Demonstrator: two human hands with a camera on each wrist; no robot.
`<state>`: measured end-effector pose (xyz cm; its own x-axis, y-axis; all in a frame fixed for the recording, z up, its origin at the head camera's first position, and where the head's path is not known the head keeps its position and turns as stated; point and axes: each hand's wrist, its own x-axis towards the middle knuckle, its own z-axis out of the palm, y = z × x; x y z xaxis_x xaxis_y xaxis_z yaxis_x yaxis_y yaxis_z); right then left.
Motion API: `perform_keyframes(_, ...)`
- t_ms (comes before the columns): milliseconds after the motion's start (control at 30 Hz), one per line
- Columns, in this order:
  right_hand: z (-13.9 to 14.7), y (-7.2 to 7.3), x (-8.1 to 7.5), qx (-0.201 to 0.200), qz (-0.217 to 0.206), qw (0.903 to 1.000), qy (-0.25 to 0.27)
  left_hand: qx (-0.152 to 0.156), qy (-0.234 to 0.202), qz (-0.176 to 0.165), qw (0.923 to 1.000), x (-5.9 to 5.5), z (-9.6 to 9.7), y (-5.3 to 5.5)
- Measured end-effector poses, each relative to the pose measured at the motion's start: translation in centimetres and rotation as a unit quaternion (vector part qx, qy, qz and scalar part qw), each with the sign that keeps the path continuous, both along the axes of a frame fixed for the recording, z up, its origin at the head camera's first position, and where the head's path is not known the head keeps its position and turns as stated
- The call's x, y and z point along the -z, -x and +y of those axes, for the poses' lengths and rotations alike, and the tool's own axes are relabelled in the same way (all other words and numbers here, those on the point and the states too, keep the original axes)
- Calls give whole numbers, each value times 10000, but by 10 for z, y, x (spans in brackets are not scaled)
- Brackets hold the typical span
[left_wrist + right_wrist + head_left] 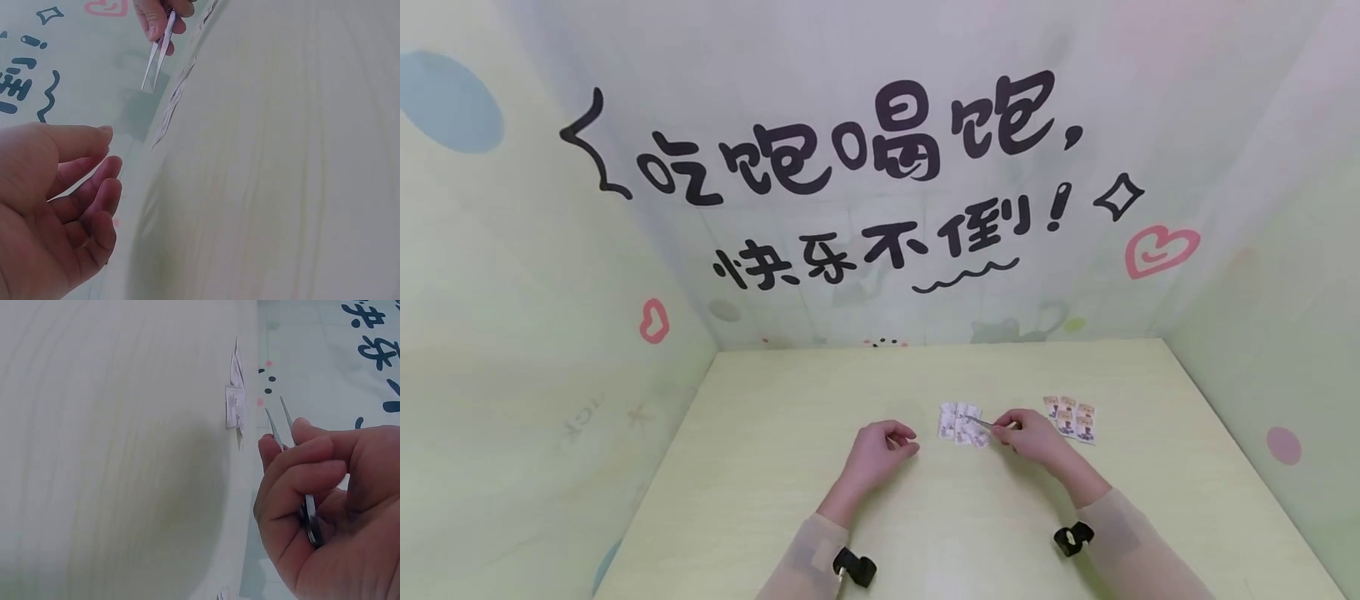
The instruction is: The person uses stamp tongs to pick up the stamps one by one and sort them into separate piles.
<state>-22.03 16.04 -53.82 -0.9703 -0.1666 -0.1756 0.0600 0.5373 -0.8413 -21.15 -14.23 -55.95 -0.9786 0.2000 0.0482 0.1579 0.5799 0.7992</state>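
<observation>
My right hand [1037,437] pinches a pair of metal tweezers [981,422] between thumb and fingers. In the right wrist view the tips of the tweezers [311,522] stand apart with nothing between them. Beneath them on the table lies a group of small whitish printed paper pieces [948,425], set side by side; whether the tips touch the paper, I cannot tell. To the left of these pieces, my left hand [880,454] hovers low over the table with loosely bent fingers and holds nothing.
A second group of printed pieces, with orange and purple pictures [1084,423], lies right of the right hand. The pale wooden table [925,517] meets printed walls at the back and both sides. Black wrist cameras [1073,539] sit on both forearms.
</observation>
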Motion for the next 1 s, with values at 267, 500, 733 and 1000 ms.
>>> perform_keyframes(267, 26, -12, -2, 406, 351, 9982, -279, -51, -111, 124, 9998, -1, -9, 0)
perform_keyframes(500, 41, -20, 2, 570, 560, 9950, -601, -49, -146, 121, 9998, -2, -13, 0)
perform_keyframes(733, 37, -19, 9, 507, 471, 9961, -550, -43, -286, 157, 9995, 0, -19, -2)
perform_keyframes(1000, 33, -19, 14, 526, 488, 9944, -779, -91, -292, 204, 9993, -1, -23, -4)
